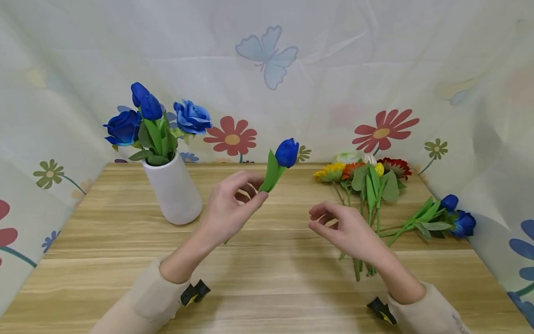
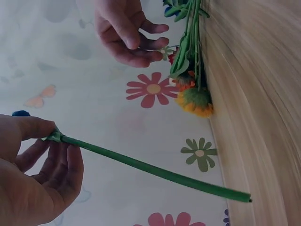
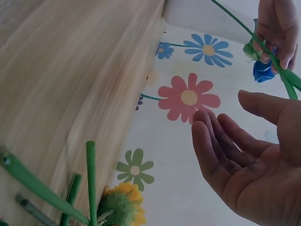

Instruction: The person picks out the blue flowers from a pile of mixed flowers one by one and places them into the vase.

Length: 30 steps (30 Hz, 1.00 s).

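Observation:
My left hand [image 1: 233, 202] pinches a blue tulip [image 1: 287, 153] by its stem, just under the green leaf [image 1: 271, 172]. In the left wrist view the long green stem [image 2: 155, 170] runs free below the fingers. My right hand [image 1: 344, 227] is held above the table with loosely bent fingers and nothing in them, as the right wrist view also shows at the palm [image 3: 254, 179]. A white vase [image 1: 173, 190] stands at the left with several blue flowers in it, among them a light blue rose [image 1: 193, 117] and a dark blue rose [image 1: 123, 127].
At the back right lies a pile of flowers, with a yellow sunflower [image 1: 331, 171], a dark red flower [image 1: 396, 168] and green stems toward me. Further right lie a blue rose [image 1: 463, 224] and a blue tulip bud [image 1: 449, 202]. A printed curtain [image 1: 317, 93] hangs behind the wooden table [image 1: 267, 283].

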Tool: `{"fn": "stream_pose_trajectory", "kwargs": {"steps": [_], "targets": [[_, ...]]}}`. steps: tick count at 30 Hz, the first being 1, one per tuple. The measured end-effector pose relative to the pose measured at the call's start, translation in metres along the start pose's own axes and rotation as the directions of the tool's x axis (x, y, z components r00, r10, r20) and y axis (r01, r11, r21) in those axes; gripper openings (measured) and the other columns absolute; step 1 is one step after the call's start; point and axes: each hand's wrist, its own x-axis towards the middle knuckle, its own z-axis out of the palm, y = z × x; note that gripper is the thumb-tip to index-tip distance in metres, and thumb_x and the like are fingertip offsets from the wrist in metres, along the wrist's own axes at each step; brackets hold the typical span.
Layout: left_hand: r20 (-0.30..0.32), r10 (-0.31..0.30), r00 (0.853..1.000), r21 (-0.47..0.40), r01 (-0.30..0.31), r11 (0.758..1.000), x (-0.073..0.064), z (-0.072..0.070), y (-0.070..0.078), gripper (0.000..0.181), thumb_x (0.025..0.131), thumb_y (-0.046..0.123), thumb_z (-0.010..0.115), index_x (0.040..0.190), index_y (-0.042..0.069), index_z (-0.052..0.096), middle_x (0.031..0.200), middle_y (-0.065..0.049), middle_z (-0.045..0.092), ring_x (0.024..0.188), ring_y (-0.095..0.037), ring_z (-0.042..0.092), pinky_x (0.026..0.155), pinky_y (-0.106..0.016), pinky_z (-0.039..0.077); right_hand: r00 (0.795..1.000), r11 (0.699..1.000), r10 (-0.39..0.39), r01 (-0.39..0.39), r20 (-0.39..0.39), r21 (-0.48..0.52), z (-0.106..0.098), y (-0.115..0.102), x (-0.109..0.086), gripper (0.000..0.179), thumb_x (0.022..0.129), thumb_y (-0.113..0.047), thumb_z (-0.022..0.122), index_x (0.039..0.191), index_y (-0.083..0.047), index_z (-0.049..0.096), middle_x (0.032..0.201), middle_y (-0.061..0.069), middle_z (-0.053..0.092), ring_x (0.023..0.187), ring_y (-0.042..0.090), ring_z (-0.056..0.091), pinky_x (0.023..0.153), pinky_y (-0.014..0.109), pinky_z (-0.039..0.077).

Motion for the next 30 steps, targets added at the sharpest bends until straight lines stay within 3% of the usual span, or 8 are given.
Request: {"fn": "stream_pose_trajectory", "kwargs": {"steps": [7,19,30], "targets": [[-0.008,0.066,0.998,0.074,-0.065,0.995,0.001,-0.005,0.004,0.02,0.095,0.005,0.074,0.114,0.009,0.075,0.105,0.002,0.068,0.079,-0.011,0.061,0.068,-0.032,0.057,1.0,1.0,0.013,-0.013,0.011,-0.014,-0.004,0.004,-0.004,0.02,0.1,-0.025,0.071,0.114,-0.01,0.071,0.102,-0.003,0.07,0.093,0.014,0.066,0.074,0.03,0.058],[-0.034,0.134,0.99,0.206,-0.124,0.971,0.001,-0.011,0.009,0.015,0.095,0.006,0.074,0.109,0.009,0.077,0.102,0.002,0.066,0.08,-0.014,0.058,0.07,-0.033,0.055,1.0,0.999,0.021,-0.021,0.014,-0.035,-0.006,0.008,-0.005,0.019,0.1,-0.024,0.07,0.114,-0.01,0.071,0.102,-0.004,0.07,0.093,0.014,0.066,0.074,0.03,0.058],[-0.048,0.247,0.968,0.3,-0.221,0.928,0.003,-0.015,0.017,0.018,0.092,0.004,0.077,0.11,0.008,0.078,0.105,-0.001,0.067,0.099,-0.016,0.06,0.08,-0.033,0.053,0.999,0.998,0.034,-0.033,0.015,-0.049,-0.008,0.011,-0.007,0.019,0.1,-0.023,0.07,0.113,-0.01,0.071,0.1,-0.004,0.071,0.093,0.014,0.066,0.074,0.03,0.057]]}}
